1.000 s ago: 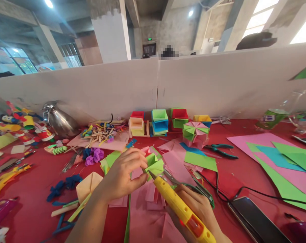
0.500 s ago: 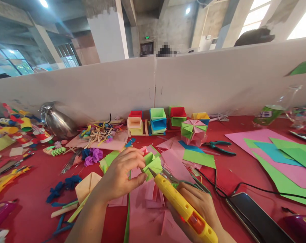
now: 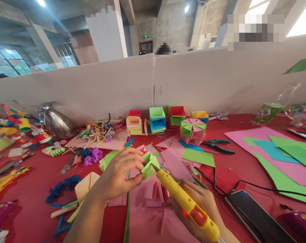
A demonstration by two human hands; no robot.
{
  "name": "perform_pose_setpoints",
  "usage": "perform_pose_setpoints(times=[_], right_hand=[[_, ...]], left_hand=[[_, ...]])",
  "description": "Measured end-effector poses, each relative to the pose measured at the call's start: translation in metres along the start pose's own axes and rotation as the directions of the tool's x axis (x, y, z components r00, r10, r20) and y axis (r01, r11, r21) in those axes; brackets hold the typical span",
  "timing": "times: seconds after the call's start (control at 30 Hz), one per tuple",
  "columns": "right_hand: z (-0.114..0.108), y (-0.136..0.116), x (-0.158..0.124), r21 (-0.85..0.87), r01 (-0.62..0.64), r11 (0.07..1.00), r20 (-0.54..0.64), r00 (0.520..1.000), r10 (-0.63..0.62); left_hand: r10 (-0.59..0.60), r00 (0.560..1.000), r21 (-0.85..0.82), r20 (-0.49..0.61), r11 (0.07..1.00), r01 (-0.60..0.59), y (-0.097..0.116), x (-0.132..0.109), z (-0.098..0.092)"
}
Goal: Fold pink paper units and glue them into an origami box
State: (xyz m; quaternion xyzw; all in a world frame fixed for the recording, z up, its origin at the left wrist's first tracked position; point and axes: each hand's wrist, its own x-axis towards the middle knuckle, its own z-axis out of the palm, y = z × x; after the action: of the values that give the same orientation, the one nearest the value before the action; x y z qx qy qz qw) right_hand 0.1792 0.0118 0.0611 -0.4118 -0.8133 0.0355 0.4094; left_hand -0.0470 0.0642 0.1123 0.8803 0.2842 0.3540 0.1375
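Observation:
Pinched in my left hand (image 3: 125,172) is a light green folded paper piece (image 3: 150,166) with pleated faces. My right hand (image 3: 198,202) is wrapped round a yellow hot glue gun (image 3: 187,202), whose dark metal tip reaches the green folds; I cannot tell if it touches the paper. A red light glows by the gun's trigger side. Below the hands lies a pink paper sheet (image 3: 140,219) with pink folded paper pieces (image 3: 155,194) on it. A pink-and-green pleated paper form (image 3: 193,130) stands beyond the right hand.
Folded paper boxes (image 3: 157,123) line the white partition (image 3: 104,91). Teal-handled pliers (image 3: 220,145), a phone (image 3: 256,216) and a black cable (image 3: 264,189) lie to the right, with coloured sheets (image 3: 232,136) behind. Left are a metal jug (image 3: 58,121), wooden sticks (image 3: 99,133) and purple paper flowers (image 3: 93,157).
The glue gun's tip has shifted slightly right and up along the green paper piece. My left hand keeps its hold, with the piece turned a little.

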Motion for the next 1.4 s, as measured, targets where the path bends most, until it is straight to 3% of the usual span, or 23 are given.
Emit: perform_pose_setpoints(times=[0.43,0.57,0.7,0.77,0.9,0.97,1.07,1.23,1.37,1.4], right_hand=[[0.001,0.009,-0.005,0.041,-0.061,0.997,0.034,0.998,0.060],[0.003,0.015,-0.008,0.099,-0.051,0.994,-0.001,0.999,0.051],[-0.001,0.008,-0.005,0.073,-0.019,0.997,0.154,0.988,0.008],[-0.002,-0.001,-0.003,0.003,0.071,0.997,0.301,0.951,-0.069],[0.011,-0.020,-0.010,-0.117,0.313,0.943,0.570,0.798,-0.194],[0.023,-0.024,-0.019,-0.147,0.393,0.908,0.623,0.749,-0.223],[0.037,-0.025,-0.035,-0.210,0.465,0.860,0.658,0.718,-0.227],[0.030,-0.026,-0.040,-0.251,0.446,0.859,0.715,0.684,-0.145],[0.007,-0.023,-0.009,0.027,0.252,0.967,0.732,0.654,-0.191],[0.004,-0.020,0.002,0.053,0.188,0.981,0.709,0.684,-0.170]], left_hand=[[-0.002,1.000,-0.011,0.015,1.000,0.002,-0.001,-0.002,-0.003],[-0.077,0.992,0.034,-0.103,0.996,0.081,-0.003,-0.003,-0.004],[-0.198,0.933,0.074,-0.300,0.970,0.230,-0.010,-0.004,-0.009],[-0.253,0.893,0.088,-0.373,0.948,0.306,-0.014,-0.006,-0.012],[-0.321,0.836,0.067,-0.445,0.919,0.389,-0.017,-0.008,-0.017],[-0.321,0.833,0.062,-0.451,0.919,0.389,-0.017,-0.008,-0.018],[-0.308,0.842,0.062,-0.443,0.926,0.372,-0.016,-0.007,-0.018],[-0.280,0.876,0.092,-0.393,0.936,0.340,-0.017,-0.007,-0.016],[-0.309,0.879,0.094,-0.364,0.926,0.365,-0.020,-0.007,-0.014],[-0.319,0.877,0.089,-0.358,0.924,0.372,-0.020,-0.007,-0.014]])
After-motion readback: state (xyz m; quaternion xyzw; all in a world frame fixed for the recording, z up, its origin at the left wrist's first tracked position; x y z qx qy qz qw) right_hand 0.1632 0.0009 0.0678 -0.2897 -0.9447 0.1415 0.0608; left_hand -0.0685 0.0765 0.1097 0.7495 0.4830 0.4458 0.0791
